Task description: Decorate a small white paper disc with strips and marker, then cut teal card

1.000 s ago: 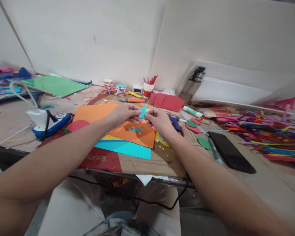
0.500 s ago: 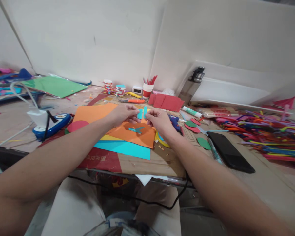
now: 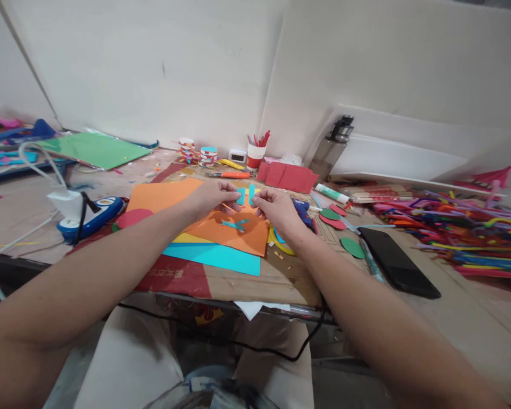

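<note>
My left hand [image 3: 222,197] pinches a small turquoise paper piece [image 3: 241,196]. Just to its right, a narrow turquoise paper strip [image 3: 251,194] stands upright in the closed fingertips of my right hand [image 3: 272,205]. A slim gap separates the two pieces. Both hands are held over orange paper sheets [image 3: 162,196], where several turquoise strips [image 3: 235,225] lie in a loose pile. From under the orange paper a turquoise sheet [image 3: 215,259] sticks out toward me. A blue glue gun [image 3: 302,211] lies by my right wrist, partly hidden, beside a yellow ring [image 3: 283,247].
To the right are a black phone [image 3: 398,261], green paper circles [image 3: 352,247], a glue stick [image 3: 332,193] and many pipe cleaners [image 3: 460,233]. Red paper pieces [image 3: 287,176], a cup of red sticks [image 3: 256,154] and an orange cutter [image 3: 230,175] stand or lie behind. A blue power strip [image 3: 89,218] sits left.
The turquoise piece in my left hand has shifted slightly left, widening the gap to the strip in my right hand. The rest looks nearly the same.
</note>
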`<state>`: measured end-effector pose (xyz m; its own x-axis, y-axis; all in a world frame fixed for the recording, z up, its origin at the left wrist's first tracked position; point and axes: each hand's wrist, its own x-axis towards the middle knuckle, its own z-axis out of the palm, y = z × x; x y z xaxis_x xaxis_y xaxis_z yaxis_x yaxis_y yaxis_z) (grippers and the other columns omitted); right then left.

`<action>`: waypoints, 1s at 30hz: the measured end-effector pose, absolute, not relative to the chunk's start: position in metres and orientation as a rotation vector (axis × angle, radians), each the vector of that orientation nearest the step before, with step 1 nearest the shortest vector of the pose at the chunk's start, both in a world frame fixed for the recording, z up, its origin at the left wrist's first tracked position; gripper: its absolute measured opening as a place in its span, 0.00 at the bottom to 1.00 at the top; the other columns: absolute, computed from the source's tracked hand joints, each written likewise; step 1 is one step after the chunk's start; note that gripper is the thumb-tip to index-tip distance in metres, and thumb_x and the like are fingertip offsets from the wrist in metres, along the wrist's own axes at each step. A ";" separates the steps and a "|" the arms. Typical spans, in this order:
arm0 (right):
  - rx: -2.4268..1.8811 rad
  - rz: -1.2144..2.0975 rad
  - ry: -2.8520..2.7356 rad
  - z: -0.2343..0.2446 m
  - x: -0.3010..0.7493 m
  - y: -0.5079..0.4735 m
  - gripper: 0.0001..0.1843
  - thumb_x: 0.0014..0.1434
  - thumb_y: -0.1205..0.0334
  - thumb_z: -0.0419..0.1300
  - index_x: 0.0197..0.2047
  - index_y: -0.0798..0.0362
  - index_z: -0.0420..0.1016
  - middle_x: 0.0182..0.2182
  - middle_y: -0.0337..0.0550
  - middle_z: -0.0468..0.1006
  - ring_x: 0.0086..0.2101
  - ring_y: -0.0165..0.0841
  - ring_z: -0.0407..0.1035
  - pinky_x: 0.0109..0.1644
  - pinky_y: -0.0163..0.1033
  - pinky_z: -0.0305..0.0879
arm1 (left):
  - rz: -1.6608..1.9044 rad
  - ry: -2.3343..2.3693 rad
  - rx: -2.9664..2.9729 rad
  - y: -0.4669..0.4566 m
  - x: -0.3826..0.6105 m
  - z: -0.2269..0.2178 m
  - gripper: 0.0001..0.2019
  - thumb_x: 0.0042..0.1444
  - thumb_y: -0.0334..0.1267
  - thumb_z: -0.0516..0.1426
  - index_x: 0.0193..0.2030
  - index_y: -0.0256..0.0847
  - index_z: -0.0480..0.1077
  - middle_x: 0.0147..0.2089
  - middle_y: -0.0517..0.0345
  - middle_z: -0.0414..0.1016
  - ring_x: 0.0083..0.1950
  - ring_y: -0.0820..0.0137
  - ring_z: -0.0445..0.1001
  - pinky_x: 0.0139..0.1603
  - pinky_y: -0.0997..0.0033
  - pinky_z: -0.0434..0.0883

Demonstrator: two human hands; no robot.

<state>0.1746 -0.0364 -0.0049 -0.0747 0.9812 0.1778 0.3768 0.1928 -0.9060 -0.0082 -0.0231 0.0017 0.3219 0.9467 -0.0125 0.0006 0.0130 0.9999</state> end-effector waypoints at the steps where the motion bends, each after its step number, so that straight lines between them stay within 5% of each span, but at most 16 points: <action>1: -1.354 0.864 -1.623 -0.006 0.176 -0.035 0.03 0.53 0.65 0.58 0.29 0.54 0.69 0.23 0.36 0.75 0.20 0.23 0.64 0.24 0.30 0.59 | 0.969 0.982 1.345 -0.023 -0.009 0.002 0.08 0.50 0.34 0.64 0.31 0.34 0.69 0.28 0.53 0.77 0.28 0.70 0.77 0.26 0.76 0.70; 12: -1.552 0.250 -2.157 0.002 0.174 -0.050 0.08 0.53 0.64 0.63 0.39 0.55 0.76 0.33 0.44 0.79 0.32 0.31 0.69 0.34 0.35 0.58 | 1.079 1.023 1.274 -0.019 -0.010 0.003 0.05 0.56 0.28 0.58 0.32 0.36 0.64 0.31 0.50 0.78 0.28 0.73 0.76 0.31 0.73 0.72; 30: -1.465 0.593 -2.311 -0.003 0.162 -0.063 0.04 0.56 0.66 0.61 0.32 0.55 0.77 0.29 0.39 0.79 0.29 0.27 0.67 0.31 0.32 0.55 | 1.081 1.016 1.299 -0.019 -0.011 0.003 0.06 0.54 0.30 0.61 0.32 0.34 0.66 0.27 0.54 0.76 0.28 0.73 0.75 0.31 0.74 0.71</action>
